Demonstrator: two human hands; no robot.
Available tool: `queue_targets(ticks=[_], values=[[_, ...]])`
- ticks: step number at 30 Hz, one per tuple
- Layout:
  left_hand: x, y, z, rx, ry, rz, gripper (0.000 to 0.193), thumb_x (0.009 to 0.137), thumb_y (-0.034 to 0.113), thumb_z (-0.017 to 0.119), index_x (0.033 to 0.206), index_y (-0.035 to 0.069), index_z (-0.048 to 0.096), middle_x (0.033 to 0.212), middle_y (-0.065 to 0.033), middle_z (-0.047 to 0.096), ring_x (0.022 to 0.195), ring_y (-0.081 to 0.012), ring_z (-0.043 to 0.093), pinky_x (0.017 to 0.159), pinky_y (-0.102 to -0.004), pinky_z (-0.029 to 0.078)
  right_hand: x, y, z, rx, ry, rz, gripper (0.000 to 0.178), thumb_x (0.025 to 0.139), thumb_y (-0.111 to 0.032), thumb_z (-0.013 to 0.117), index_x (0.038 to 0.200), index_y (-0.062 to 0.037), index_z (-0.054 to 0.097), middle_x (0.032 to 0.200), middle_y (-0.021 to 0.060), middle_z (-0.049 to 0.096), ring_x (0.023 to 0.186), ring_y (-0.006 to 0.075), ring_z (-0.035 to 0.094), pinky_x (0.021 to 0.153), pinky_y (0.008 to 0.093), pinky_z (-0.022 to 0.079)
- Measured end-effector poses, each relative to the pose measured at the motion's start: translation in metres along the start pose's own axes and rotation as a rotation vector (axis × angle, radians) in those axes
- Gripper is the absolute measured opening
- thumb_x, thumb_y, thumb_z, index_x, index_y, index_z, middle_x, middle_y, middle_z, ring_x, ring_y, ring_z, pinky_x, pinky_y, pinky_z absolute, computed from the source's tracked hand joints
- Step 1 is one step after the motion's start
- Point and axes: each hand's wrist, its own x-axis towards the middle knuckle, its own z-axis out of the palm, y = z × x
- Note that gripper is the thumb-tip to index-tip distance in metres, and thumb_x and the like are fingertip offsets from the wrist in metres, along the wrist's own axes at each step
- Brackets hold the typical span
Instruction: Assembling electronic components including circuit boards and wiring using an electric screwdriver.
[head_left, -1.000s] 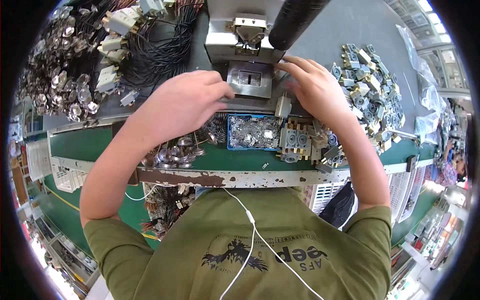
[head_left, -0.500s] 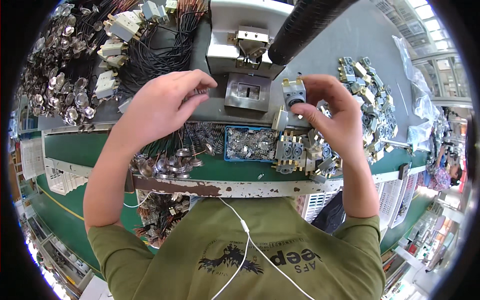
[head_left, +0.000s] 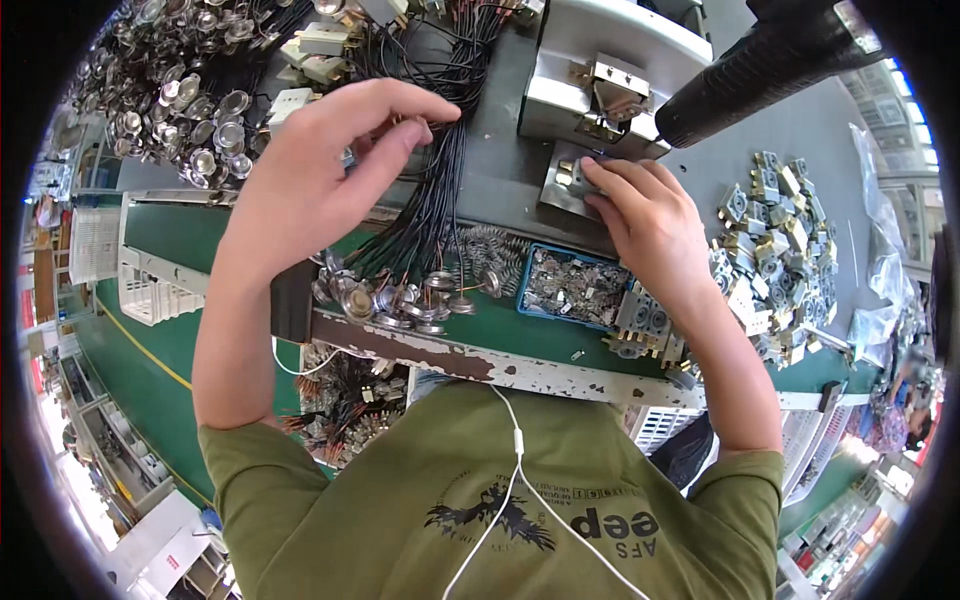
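My right hand (head_left: 655, 220) has its thumb and fingers on a small grey plastic block with brass terminals (head_left: 566, 172), mostly hidden by the fingers. That block rests at the steel fixture (head_left: 565, 198), below the press head (head_left: 617, 88). My left hand (head_left: 320, 185) hovers over the bundle of black wires (head_left: 440, 185), thumb and forefinger brought together; whatever is between them is too small to make out. Round metal caps on wire ends (head_left: 400, 300) hang at the table's front edge beneath it.
A blue tray (head_left: 522, 290) of small metal pieces sits beside loose springs (head_left: 490, 250). Many grey blocks (head_left: 775, 235) are heaped at right. Metal discs (head_left: 190, 110) pile up at far left. A thick black tube (head_left: 750, 85) slants over the press.
My right hand has carried the grey block from beside the fixture onto it. My left hand's fingertips have closed together near the wires. The head view has shifted, moving the scene rightward.
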Motion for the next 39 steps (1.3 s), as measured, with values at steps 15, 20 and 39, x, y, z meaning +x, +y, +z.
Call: queue_targets(ticks=[15, 20, 39], values=[[-0.001, 0.028, 0.025, 0.615, -0.841, -0.083, 0.022, 0.09, 0.019, 0.056, 0.1, 0.013, 0.075, 0.083, -0.0128, 0.069, 0.084, -0.0331, 0.07, 0.075, -0.047, 0.056, 0.038, -0.066, 0.022, 1.045, -0.67, 0.545, 0.032, 0.106, -0.013, 0.053, 0.131, 0.0048, 0.06, 0.091, 0.0133, 0.075, 0.076, 0.0181, 0.072, 0.069, 0.0313, 0.058], [0.003, 0.023, 0.018, 0.635, -0.838, -0.125, 0.015, 0.089, 0.019, 0.058, 0.087, 0.012, 0.07, 0.079, -0.0111, 0.066, 0.08, -0.0335, 0.068, 0.072, -0.0476, 0.054, 0.049, -0.071, 0.051, 1.236, -0.792, 0.74, 0.026, 0.105, -0.019, 0.054, 0.109, 0.004, 0.065, 0.079, 0.0118, 0.075, 0.059, 0.0151, 0.069, 0.052, 0.029, 0.055], [-0.005, 0.008, 0.011, 0.273, -0.487, 0.098, 0.015, 0.089, 0.012, 0.06, 0.101, 0.003, 0.06, 0.089, -0.0152, 0.066, 0.086, -0.0382, 0.067, 0.074, -0.0504, 0.053, 0.032, -0.049, 0.034, 1.227, -0.634, 0.538, 0.015, 0.103, -0.011, 0.06, 0.114, -0.0005, 0.057, 0.097, 0.008, 0.074, 0.094, 0.0105, 0.067, 0.088, 0.0286, 0.054]])
